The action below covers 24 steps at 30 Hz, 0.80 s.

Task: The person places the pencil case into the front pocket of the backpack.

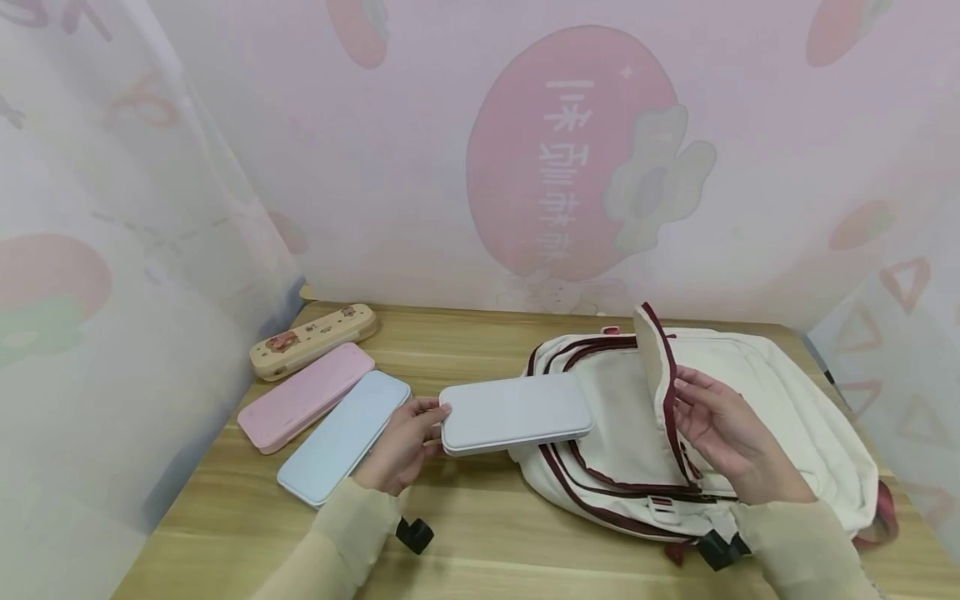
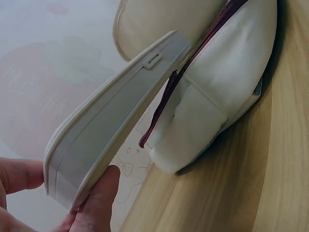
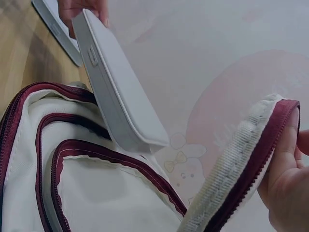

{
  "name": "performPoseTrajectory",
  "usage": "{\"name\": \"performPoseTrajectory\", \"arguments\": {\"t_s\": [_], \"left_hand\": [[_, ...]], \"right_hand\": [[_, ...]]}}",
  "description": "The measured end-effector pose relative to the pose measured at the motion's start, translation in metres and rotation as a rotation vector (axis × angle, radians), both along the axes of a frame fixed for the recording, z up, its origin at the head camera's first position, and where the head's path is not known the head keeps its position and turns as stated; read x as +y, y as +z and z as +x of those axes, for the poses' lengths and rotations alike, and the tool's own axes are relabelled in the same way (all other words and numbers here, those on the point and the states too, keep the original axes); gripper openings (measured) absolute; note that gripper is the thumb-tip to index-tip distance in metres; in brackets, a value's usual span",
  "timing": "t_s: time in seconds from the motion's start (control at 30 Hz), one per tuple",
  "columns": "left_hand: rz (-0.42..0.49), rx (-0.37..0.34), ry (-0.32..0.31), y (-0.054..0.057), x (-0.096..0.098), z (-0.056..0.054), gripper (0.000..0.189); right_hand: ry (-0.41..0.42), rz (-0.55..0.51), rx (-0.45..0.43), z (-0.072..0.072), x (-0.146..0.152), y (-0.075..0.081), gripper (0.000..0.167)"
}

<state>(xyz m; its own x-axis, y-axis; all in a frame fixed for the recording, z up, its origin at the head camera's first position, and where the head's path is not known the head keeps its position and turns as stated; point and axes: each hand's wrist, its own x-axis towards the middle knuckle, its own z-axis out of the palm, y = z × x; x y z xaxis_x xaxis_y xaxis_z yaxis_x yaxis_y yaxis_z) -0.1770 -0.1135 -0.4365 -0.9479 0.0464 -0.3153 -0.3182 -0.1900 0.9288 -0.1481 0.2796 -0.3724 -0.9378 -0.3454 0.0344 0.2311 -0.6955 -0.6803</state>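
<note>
My left hand (image 1: 405, 442) pinches the near-left end of a white pencil case (image 1: 517, 410), thumb on top and fingers beneath. The case's far end hangs over the unzipped front pocket of a cream backpack (image 1: 757, 375) with dark red zips. In the left wrist view, the case (image 2: 111, 111) shows its side with a small latch, tilted toward the bag. My right hand (image 1: 720, 425) holds the pocket flap (image 1: 658, 375) up by its zip edge. The right wrist view shows the flap (image 3: 241, 169) lifted away from the pocket opening.
To the left on the wooden table (image 1: 465, 517) lie a light blue case (image 1: 348, 437), a pink case (image 1: 307, 396) and a beige case (image 1: 315, 340) with cartoon prints. A printed curtain (image 1: 375, 167) stands behind the table. The backpack covers the table's right side.
</note>
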Motion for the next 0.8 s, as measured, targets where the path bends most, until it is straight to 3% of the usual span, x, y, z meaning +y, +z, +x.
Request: {"name": "performPoseTrajectory", "arguments": {"t_s": [0.13, 0.5, 0.8], "left_hand": [[0.018, 0.008, -0.005, 0.0, 0.007, -0.001, 0.025], [0.01, 0.008, -0.095, 0.001, 0.026, -0.005, 0.036], [0.033, 0.015, -0.137, -0.004, 0.05, -0.006, 0.029]], "right_hand": [[-0.006, -0.016, 0.004, 0.0, -0.003, 0.0, 0.03], [-0.008, -0.036, -0.02, 0.002, -0.003, -0.002, 0.03], [0.019, -0.086, 0.0, 0.002, 0.002, -0.003, 0.031]]}}
